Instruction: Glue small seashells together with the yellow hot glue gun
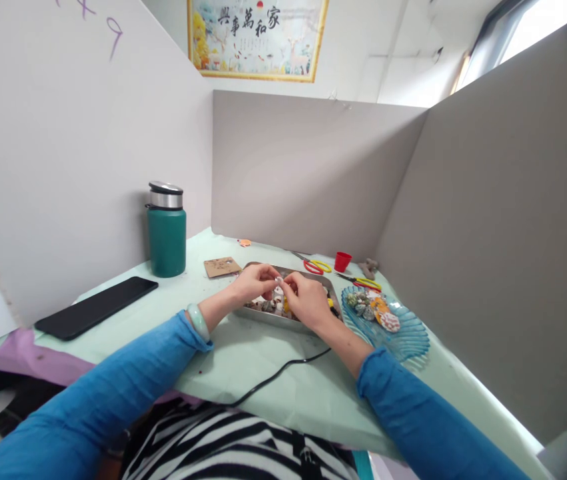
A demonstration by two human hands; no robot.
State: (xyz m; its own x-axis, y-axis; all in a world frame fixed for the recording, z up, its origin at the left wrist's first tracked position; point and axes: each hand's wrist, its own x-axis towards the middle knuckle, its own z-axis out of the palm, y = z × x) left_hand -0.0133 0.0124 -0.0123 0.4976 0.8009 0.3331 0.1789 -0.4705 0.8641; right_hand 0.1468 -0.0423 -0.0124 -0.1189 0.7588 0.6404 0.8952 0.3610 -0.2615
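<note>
Both hands meet over a shallow metal tray [263, 319] filled with small mixed pieces in white, brown, yellow and black. My left hand [256, 281] pinches a small white piece [278, 281] between thumb and forefinger. From the other side, my right hand [307, 299] closes its fingertips on that same white piece. Its exact kind is too small to make out, and the fingers partly cover it. To the right of my right hand lies a blue scalloped glass plate [416, 340] holding several small decorated ornaments [373, 309].
A green bottle [167, 240] and a black phone [98, 307] are at left. Behind the tray lie a brown card [222, 267], red-and-yellow scissors [317, 267], a red cup [342, 261] and more scissors [363, 282]. A black cable [283, 368] crosses the front. Grey partitions [308, 167] surround the table.
</note>
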